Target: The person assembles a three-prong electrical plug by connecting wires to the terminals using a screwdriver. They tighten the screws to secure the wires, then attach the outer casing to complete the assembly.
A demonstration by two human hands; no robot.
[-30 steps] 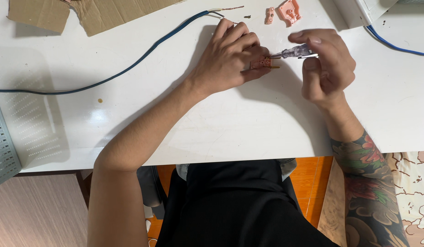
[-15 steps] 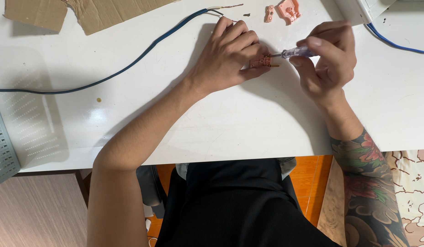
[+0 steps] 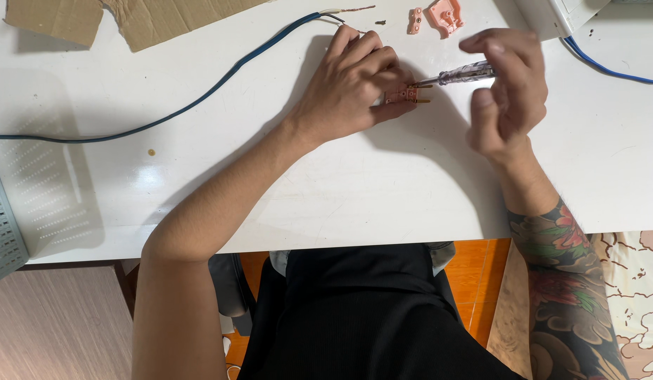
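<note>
My left hand (image 3: 351,84) presses a small pink plug piece with brass prongs (image 3: 408,94) against the white table (image 3: 340,190). My right hand (image 3: 506,91) holds a screwdriver with a clear handle (image 3: 461,72) between thumb and fingers, its tip pointing left into the plug piece. A dark blue cable (image 3: 192,102) runs from the left edge across the table and ends in bared wires (image 3: 347,10) just above my left hand.
Two more pink plug parts (image 3: 439,15) and a small screw (image 3: 380,22) lie at the far edge. Brown cardboard (image 3: 129,17) sits at the top left, a white box (image 3: 551,14) with a blue wire (image 3: 608,67) top right, a grey perforated tray (image 3: 2,232) at left.
My right hand has shifted its grip on the screwdriver, fingers spreading and rolling along the handle. My left hand has stayed on the plug piece.
</note>
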